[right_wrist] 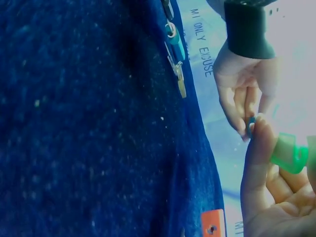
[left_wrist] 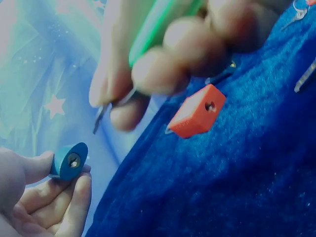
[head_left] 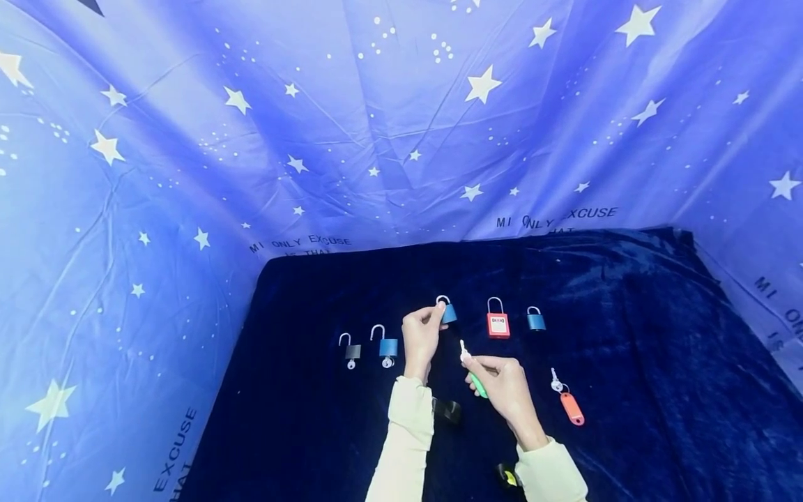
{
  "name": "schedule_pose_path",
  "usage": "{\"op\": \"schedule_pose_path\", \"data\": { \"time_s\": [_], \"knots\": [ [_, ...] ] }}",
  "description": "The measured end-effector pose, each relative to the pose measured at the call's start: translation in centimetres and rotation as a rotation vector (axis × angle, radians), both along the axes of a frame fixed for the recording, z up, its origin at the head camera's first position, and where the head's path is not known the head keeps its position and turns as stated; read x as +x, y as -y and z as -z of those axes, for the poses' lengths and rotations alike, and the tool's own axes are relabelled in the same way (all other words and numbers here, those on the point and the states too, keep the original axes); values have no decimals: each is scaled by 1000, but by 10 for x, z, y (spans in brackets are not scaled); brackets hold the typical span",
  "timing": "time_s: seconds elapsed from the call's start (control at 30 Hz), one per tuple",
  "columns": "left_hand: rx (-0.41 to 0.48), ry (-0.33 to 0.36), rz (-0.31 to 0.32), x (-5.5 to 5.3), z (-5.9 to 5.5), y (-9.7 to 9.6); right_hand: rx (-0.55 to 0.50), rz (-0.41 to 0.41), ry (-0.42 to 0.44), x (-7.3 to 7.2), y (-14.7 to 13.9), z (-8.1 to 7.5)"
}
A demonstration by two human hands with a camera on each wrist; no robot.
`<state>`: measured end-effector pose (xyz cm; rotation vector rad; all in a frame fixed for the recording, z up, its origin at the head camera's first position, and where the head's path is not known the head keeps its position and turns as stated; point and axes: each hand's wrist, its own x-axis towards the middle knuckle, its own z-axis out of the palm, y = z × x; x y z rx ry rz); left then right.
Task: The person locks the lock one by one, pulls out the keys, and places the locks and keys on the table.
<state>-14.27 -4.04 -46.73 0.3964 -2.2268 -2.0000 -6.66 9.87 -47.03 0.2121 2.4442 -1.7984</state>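
My left hand holds a blue padlock between thumb and fingers, above the dark blue cloth. In the left wrist view the padlock's keyhole faces the camera. My right hand pinches a silver key, its blade pointing up toward the padlock with a gap between them. A green key tag hangs from the key and lies within the right hand's fingers. Part of the padlock is covered by my left thumb and fingers.
Right of my left hand lie a red padlock and a smaller blue padlock. A key with an orange tag lies nearer. At left, a dark padlock and another blue padlock have raised shackles and keys. Starry curtains enclose the cloth.
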Motion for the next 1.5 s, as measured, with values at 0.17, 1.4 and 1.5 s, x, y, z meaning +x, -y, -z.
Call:
{"op": "schedule_pose_path", "data": {
  "time_s": [0.17,1.4,1.5],
  "knots": [
    [-56,36,17,-6,4,0,94,-66,-23,3,-2,3],
    [-221,51,146,-25,25,-10,372,-266,3,10,0,13],
    [-184,45,150,-25,26,-10,388,-260,-13,10,1,13]
  ]
}}
